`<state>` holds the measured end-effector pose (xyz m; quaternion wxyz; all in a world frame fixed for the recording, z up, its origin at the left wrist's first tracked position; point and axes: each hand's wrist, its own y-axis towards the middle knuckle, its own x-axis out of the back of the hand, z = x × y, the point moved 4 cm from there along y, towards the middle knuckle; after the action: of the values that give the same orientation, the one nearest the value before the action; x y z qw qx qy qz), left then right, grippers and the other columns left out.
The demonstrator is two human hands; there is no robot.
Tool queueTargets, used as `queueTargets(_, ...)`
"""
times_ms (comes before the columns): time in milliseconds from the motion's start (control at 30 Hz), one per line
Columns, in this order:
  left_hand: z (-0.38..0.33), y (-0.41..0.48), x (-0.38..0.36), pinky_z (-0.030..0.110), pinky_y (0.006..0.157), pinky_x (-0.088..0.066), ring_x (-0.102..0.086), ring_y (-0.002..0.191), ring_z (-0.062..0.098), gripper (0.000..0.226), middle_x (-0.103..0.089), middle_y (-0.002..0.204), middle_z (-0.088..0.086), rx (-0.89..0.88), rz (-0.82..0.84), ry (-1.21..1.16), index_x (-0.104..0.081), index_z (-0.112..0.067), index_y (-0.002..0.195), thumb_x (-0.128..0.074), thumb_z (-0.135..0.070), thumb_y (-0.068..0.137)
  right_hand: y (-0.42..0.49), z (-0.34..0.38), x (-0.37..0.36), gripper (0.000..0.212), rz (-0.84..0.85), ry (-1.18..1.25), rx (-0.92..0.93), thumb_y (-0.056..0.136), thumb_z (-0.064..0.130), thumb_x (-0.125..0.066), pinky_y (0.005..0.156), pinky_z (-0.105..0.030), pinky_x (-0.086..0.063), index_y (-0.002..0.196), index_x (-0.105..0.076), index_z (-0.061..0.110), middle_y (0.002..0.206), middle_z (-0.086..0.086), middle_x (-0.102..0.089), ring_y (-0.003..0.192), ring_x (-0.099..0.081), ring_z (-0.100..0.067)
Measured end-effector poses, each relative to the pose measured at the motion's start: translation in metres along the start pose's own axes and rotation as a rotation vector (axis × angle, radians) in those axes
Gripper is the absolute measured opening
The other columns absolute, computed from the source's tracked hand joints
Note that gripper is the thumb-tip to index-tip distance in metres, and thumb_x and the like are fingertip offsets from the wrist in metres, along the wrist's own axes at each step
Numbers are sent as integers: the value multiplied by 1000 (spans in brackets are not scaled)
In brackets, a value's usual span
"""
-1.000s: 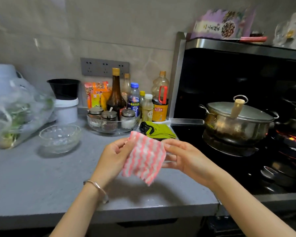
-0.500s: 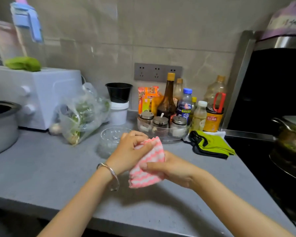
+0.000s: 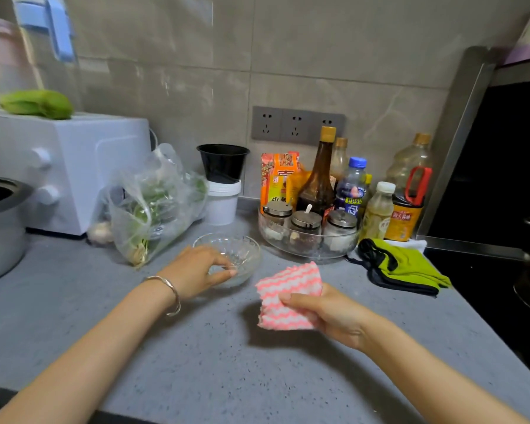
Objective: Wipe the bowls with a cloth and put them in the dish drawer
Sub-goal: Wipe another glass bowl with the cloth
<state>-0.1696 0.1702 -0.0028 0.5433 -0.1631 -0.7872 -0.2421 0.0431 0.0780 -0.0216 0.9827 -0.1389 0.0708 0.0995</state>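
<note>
pink cloth [image 3: 288,290] in right hand [image 3: 329,315], left hand [image 3: 193,270] grips glass bowl [image 3: 246,251].

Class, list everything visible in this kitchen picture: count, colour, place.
glass bowl: 1, clear, counter centre
cloth: 1, pink-white, in right grip
green cloth: 1, green-black, counter right
tray: 1, clear, behind glass bowl, holds three steel-lidded jars
bottles: several, mixed, behind tray
bag of greens: 1, clear, left of glass bowl
white appliance: 1, back left
counter: 1, grey
left grip: 1, bare, pinches glass bowl's near rim
right grip: 1, bare, holds cloth
</note>
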Motion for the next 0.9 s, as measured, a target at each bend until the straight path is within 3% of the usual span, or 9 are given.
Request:
queueTargets(100, 1, 3, -2, 29, 84, -44, -60, 88, 13, 40, -68, 93, -6, -21, 40, -63, -72, -20, 96, -51, -53, 91, -1, 1, 2, 15, -29, 1, 4, 76, 3, -69, 66, -21, -57, 91, -71, 6, 91, -10, -75, 75, -72, -14)
queueTargets(167, 0, 3, -2, 27, 77, -43, -60, 83, 11, 27, -67, 88, -8, -42, 21, -84, -70, -21, 91, -54, -42, 94, -2, 1, 3, 16, -30, 5, 7, 78, 2, -68, 65, -21, -56, 93, -71, 5, 91, -10, -75, 75, -72, -14)
queueTargets(300, 2, 0, 1, 30, 76, -42, -55, 79, 5, 42, -62, 80, -14, -85, -112, -140, -62, -29, 80, -39, -63, 83, -6, 0, 7, 13, -43, 29, 4, 84, -4, -63, 61, -21, -56, 94, -69, 3, 86, -9, -75, 71, -72, -13)
queueTargets(433, -9, -3, 14, 28, 82, -42, -56, 83, 5, 62, -65, 83, -9, -172, -276, -201, -67, -20, 83, -33, -72, 82, -11, 1, 13, 39, -42, 1, 15, 68, 10, -73, 91, -35, -54, 106, -68, 3, 105, -15, -72, 90, -71, -21)
queueTargets(467, -15, -3, 19, 28, 84, -42, -56, 83, 6, 60, -65, 82, -8, -190, -312, -222, -68, -19, 84, -34, -69, 84, -14, 2, 16, 41, -48, 5, 15, 66, 11, -73, 92, -35, -54, 106, -68, 3, 106, -15, -72, 90, -71, -21)
queueTargets(600, -52, -8, 36, 32, 90, -38, -56, 87, 6, 50, -64, 86, -9, -222, -415, -318, -66, -28, 87, -32, -66, 87, -36, 13, 32, 25, -90, 74, 87, 76, 6, -66, 73, -27, -60, 101, -68, 4, 98, -13, -74, 79, -73, -17)
queueTargets(700, -91, -9, 33, 19, 82, -40, -55, 87, 7, 43, -62, 85, -7, -253, -406, -464, -61, -28, 85, -34, -61, 88, -61, 25, 56, 41, -164, 141, 206, 74, 17, -64, 83, -32, -57, 113, -65, 5, 106, -13, -72, 93, -71, -21)
queueTargets(800, -132, -4, 22, 11, 74, -41, -58, 76, 0, 38, -61, 74, -11, -255, -403, -712, -57, -19, 76, -41, -48, 95, -96, 37, 82, 39, -262, 183, 343, 83, 26, -56, 85, -34, -56, 117, -64, 7, 109, -14, -71, 101, -69, -27)
queueTargets(900, -180, 7, 7, 10, 65, -42, -54, 59, -2, 34, -55, 59, -8, -231, -375, -921, -54, -15, 69, -41, -30, 97, -131, 51, 108, 33, -416, 22, 477, 96, 31, -45, 85, -29, -55, 114, -67, 14, 103, -8, -74, 96, -71, -22)
